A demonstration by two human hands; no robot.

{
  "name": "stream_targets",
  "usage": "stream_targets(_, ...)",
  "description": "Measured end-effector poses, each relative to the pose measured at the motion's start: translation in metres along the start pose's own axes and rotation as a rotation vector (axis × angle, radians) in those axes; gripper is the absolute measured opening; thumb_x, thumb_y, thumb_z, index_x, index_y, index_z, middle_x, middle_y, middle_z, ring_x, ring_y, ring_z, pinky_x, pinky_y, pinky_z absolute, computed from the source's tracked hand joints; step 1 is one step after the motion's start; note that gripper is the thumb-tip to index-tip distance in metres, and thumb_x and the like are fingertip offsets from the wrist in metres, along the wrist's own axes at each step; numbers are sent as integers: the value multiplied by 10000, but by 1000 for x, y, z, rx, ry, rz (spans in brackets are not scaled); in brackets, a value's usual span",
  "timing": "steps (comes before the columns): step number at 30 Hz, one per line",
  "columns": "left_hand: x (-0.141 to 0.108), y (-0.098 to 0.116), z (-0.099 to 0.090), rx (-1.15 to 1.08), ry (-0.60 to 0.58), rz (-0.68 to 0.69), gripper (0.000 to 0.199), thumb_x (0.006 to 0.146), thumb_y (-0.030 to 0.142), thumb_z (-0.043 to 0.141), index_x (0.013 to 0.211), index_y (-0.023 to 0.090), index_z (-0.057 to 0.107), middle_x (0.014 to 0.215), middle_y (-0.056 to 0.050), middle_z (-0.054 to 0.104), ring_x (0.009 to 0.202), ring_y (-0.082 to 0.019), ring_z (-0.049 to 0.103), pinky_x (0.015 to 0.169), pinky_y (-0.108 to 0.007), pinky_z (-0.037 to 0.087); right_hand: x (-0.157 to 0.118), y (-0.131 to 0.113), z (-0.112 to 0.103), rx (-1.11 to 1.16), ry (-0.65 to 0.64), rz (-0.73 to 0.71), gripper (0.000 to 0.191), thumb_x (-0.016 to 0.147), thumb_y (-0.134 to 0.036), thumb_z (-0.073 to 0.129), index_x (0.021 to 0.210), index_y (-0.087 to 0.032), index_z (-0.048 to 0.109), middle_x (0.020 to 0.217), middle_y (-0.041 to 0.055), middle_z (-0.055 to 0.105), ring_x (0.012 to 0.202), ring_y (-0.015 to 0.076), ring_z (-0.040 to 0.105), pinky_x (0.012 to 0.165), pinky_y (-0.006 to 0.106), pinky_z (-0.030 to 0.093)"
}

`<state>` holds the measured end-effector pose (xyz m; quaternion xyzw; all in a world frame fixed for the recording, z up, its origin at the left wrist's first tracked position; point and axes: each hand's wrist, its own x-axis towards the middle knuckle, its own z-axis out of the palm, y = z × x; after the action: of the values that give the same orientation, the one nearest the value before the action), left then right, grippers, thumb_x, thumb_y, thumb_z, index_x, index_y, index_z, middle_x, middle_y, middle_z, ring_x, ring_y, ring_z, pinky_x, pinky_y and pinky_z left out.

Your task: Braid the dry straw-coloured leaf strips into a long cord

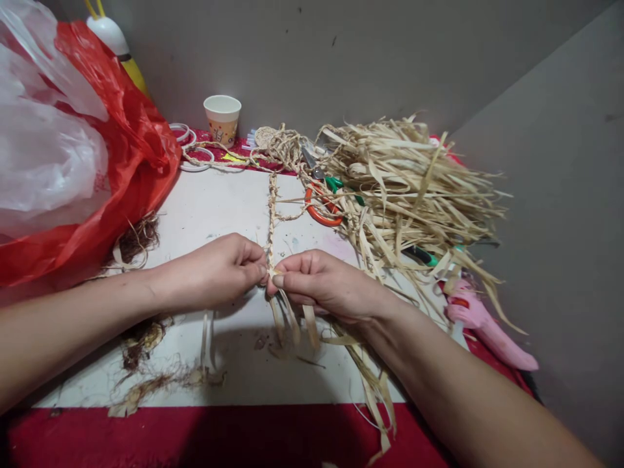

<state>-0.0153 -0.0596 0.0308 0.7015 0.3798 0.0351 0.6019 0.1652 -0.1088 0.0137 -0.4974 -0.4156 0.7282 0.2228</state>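
Note:
A thin braid of dried straw-like strips (272, 208) runs down the middle of the white board (219, 201) toward me. At its lower end my left hand (234, 266) pinches the strands from the left. My right hand (322, 283) pinches them from the right, thumb on top, so the two hands' fingertips almost meet. Several loose strip ends (292, 318) hang below the fingers. The exact crossing of the strands is hidden by the fingertips. To the right lies a large bundle of dried strips (414, 182).
Scissors with an orange handle (324, 207) lie beside the bundle. A paper cup (223, 120), white rings (199, 159) and coiled braid (283, 146) stand at the back. A red plastic bag (146, 149) fills the left. A pink glue gun (487, 325) lies right; brown fibre scraps (146, 338) lie left.

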Motion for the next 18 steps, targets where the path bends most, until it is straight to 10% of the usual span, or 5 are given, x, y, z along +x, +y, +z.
stream_targets(18, 12, -11, 5, -279, -63, -78, 207, 770, 232, 537, 577, 167, 499, 417, 81, 317, 388, -43, 188, 411, -236, 110, -8, -7, 0, -370, 50, -57, 246, 816, -358, 563, 705, -138, 567, 497, -58, 433, 384, 32, 250, 367, 183, 163)
